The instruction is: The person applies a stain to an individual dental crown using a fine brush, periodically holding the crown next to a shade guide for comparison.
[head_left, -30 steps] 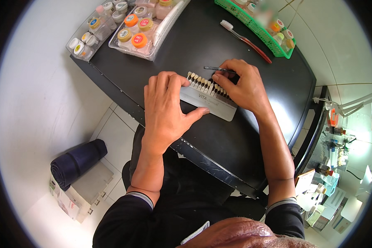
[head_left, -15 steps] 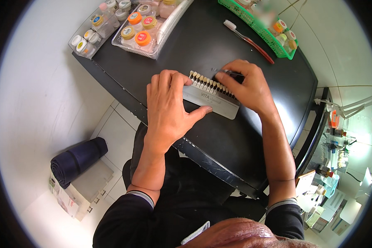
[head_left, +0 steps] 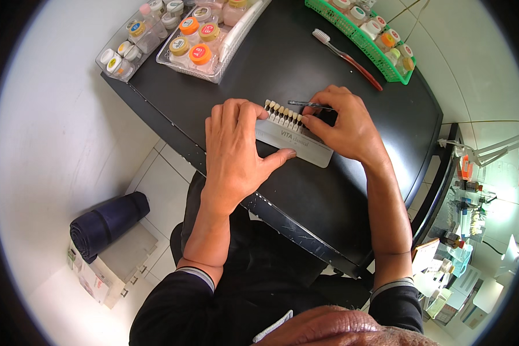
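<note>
A tooth shade guide (head_left: 305, 147), a silver-grey holder with a row of tooth-shaped tabs (head_left: 282, 113) along its far edge, lies at a slant on the black table. My left hand (head_left: 234, 150) grips its left end, fingers at the far side and thumb along the near edge. My right hand (head_left: 345, 122) is over the right end, with thumb and forefinger closed at the tabs and hiding several of them. A slim dark metal tool (head_left: 297, 103) sticks out leftward from between the fingers of this hand, beyond the tabs; its kind is not clear.
A red-handled toothbrush (head_left: 352, 60) lies at the back right of the table (head_left: 265, 63). Behind it is a green basket (head_left: 357, 37) of small jars. A white basket (head_left: 207, 75) and a clear box (head_left: 127, 75), both with lidded jars, stand back left.
The slim tool, blurred before, now shows sharply and lies more level. My right hand has shifted slightly, its thumb now lower at the tabs. My left hand and the holder stay nearly still.
</note>
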{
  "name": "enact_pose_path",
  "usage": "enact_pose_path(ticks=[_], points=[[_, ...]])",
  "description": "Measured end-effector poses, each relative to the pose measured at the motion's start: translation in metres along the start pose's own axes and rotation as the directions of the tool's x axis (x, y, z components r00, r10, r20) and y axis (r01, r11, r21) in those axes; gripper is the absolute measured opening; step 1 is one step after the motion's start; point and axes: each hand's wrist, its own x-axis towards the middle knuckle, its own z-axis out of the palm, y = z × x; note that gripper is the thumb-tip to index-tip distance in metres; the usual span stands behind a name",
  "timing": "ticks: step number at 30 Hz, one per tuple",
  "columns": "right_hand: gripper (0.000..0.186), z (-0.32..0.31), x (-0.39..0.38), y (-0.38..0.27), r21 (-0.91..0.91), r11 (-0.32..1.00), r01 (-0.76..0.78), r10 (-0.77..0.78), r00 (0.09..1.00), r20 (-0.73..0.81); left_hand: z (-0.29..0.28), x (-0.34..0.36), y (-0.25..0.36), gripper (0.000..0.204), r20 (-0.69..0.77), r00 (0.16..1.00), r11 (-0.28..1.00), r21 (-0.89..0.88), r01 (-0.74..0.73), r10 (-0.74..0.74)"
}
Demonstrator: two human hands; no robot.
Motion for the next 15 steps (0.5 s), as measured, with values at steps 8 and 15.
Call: enact_pose_path(ticks=[8, 15], points=[[0.023, 0.008, -0.003, -0.007, -0.073, 0.997, -0.021, 0.019, 1.000, -0.022, -0.004, -0.002, 0.004, 0.062, 0.043, 0.999, 1.000, 0.009, 0.009, -0.009], [0.020, 0.019, -0.005, -0.004, -0.138, 0.990, 0.023, -0.032, 0.997, -0.066, -0.003, -0.003, 0.001, 0.052, 0.026, 1.000, 1.000, -0.002, 0.007, -0.007]])
